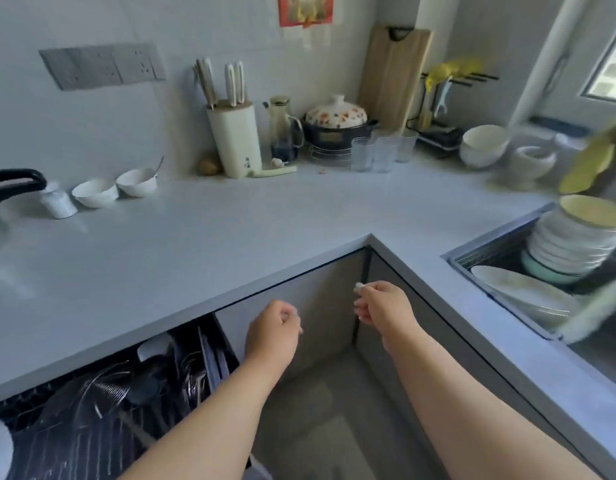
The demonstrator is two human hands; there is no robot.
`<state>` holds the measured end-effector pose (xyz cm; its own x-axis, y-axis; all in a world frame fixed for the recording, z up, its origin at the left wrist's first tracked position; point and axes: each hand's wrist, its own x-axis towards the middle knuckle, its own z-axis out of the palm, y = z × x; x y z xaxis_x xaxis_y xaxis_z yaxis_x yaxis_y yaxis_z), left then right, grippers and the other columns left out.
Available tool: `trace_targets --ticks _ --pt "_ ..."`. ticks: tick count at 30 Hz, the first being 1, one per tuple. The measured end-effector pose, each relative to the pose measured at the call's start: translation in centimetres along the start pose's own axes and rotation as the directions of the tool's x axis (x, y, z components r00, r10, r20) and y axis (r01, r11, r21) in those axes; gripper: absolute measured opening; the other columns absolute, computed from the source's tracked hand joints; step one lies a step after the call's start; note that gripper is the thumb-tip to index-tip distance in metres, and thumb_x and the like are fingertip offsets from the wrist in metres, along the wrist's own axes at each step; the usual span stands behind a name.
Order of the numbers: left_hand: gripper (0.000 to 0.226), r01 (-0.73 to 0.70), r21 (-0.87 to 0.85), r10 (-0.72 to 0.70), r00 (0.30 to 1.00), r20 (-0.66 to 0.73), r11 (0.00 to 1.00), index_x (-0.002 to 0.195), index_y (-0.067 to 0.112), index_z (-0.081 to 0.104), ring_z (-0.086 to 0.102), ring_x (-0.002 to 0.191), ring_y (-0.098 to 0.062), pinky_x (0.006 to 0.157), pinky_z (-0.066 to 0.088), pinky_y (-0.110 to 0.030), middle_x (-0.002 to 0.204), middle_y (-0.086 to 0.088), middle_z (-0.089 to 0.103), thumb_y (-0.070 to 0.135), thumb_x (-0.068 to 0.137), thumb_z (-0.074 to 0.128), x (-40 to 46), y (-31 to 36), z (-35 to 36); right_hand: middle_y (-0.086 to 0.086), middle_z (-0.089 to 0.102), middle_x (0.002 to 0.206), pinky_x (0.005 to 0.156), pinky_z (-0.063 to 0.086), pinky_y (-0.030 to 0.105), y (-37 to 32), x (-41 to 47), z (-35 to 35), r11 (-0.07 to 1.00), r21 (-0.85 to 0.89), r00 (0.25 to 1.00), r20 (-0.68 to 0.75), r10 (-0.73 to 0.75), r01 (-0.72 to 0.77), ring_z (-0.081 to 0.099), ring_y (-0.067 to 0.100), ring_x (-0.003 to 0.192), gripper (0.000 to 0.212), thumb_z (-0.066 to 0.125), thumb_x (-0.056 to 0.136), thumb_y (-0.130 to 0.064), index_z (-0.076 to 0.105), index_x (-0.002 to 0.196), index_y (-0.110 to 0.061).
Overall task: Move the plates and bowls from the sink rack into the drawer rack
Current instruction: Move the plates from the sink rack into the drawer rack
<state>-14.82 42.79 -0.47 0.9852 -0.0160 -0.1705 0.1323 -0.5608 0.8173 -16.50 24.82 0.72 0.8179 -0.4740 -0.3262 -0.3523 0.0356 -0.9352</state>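
Observation:
The sink rack (486,249) sits in the counter at the right. It holds a leaning stack of white bowls (573,244) over a teal bowl (541,273), and large white plates (521,291) lying in front. The open drawer rack (74,441) is at the lower left under the counter, with a wire strainer (102,393), utensils and upright dark dividers in it. My left hand (273,329) and my right hand (382,304) hang in front of the corner cabinet between the two racks. Both have loosely curled fingers and hold nothing.
The grey L-shaped counter (230,233) carries two white bowls (114,188), a knife block (233,140), glasses (382,152), a lidded pot (337,124) and more white bowls (483,145). A blurred yellow-green object (593,161) hangs above the sink.

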Motion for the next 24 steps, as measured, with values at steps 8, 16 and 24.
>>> trace_targets --ticks 8,16,24 --pt "0.015 -0.114 0.058 0.102 0.978 0.18 0.992 0.083 0.028 0.056 0.065 0.076 -0.013 0.067 0.051 -0.027 0.075 0.008 0.069 0.02 0.092 0.046 1.3 7.6 10.2 0.007 0.056 0.065 0.065 0.047 0.036 1.7 4.7 -12.4 0.996 0.083 0.973 -0.224 0.054 -0.037 0.053 0.022 0.062 0.019 0.058 0.092 -0.021 0.06 0.082 -0.006" --pt "0.018 -0.19 0.09 0.149 0.929 0.338 0.978 0.086 0.026 0.059 0.065 0.079 -0.014 0.073 0.055 -0.032 0.078 0.007 0.069 0.02 0.093 0.044 2.0 10.8 15.5 0.001 0.061 0.071 0.066 0.043 0.032 4.1 6.6 -19.4 0.993 -0.063 0.871 -0.488 0.054 -0.097 0.053 0.021 0.067 0.012 0.055 0.088 -0.022 0.059 0.08 -0.015" --pt "0.014 -0.275 0.104 0.192 0.853 0.486 0.956 0.092 0.026 0.057 0.063 0.082 -0.011 0.078 0.055 -0.033 0.082 0.007 0.068 0.023 0.096 0.044 5.3 13.2 19.7 -0.001 0.059 0.116 0.07 0.039 0.029 5.6 10.1 -24.1 0.907 -0.361 0.806 -0.59 -0.041 -0.218 0.054 0.019 0.105 0.022 0.06 0.089 -0.023 0.066 0.11 -0.02"
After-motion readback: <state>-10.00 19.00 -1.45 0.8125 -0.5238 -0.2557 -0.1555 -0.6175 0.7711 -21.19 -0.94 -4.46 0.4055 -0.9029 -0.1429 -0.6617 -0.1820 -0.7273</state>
